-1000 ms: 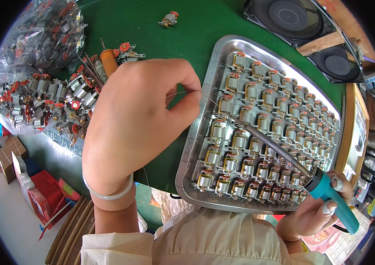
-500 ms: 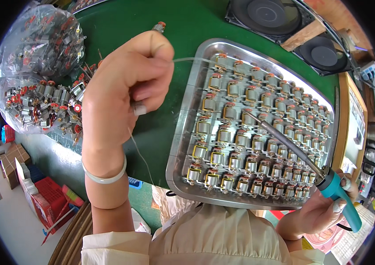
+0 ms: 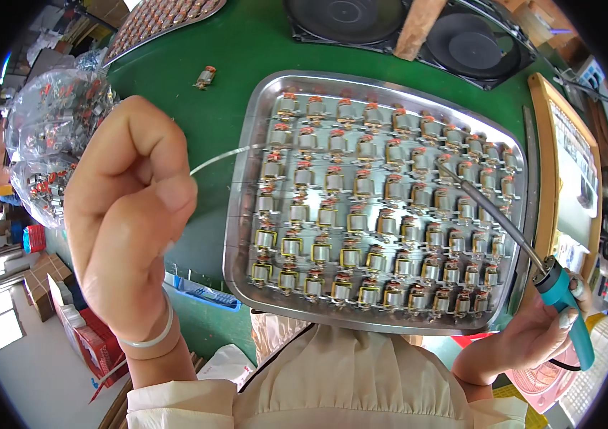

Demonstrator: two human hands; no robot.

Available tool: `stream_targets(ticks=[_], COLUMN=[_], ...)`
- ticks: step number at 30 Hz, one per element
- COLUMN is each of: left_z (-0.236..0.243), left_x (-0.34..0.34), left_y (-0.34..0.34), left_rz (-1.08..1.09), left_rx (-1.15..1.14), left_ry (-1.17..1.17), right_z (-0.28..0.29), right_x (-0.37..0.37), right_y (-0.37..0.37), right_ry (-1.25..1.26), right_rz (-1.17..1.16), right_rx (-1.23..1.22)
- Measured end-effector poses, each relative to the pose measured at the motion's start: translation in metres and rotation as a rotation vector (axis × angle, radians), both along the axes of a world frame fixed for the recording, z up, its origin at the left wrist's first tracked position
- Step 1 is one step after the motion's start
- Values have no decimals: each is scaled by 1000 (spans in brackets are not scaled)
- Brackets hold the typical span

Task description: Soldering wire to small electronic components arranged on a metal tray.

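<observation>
My left hand is closed in a pinch left of the tray. From its fingers a thin length of solder wire curves right to the tray's left rim. My right hand grips the teal handle of a soldering iron by the tray's lower right corner. The iron's shaft slants up and left over the parts; whether its tip touches one I cannot tell. Rows of small silver cylindrical parts with copper-coloured tops, some with yellow edging, fill the metal tray.
Left of the tray, clear plastic bags hold loose parts. A single part lies on the green table. Black speakers and a wood strip sit behind. A second filled tray stands far left. A wooden frame is at right.
The view has shifted, showing more of the far table. My left hand is lower and farther left, still pinching the wire. The iron's tip points at parts farther right in the tray.
</observation>
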State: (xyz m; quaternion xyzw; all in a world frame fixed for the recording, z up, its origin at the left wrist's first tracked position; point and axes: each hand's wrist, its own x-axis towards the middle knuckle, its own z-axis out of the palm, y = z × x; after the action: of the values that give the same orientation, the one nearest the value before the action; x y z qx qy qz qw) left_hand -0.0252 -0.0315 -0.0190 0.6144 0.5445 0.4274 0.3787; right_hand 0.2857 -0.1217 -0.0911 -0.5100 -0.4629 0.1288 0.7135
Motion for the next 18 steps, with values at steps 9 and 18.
stream_targets(ticks=[9, 18], left_z=[19, -36], left_x=[108, 157], left_y=[-18, 52], left_rz=[-174, -516], left_rx=[-516, 236], left_ry=[-375, 378], right_z=[-8, -2], right_x=[62, 106], right_y=[-7, -14], right_ry=[71, -24], right_rz=[-104, -212], right_rx=[101, 97])
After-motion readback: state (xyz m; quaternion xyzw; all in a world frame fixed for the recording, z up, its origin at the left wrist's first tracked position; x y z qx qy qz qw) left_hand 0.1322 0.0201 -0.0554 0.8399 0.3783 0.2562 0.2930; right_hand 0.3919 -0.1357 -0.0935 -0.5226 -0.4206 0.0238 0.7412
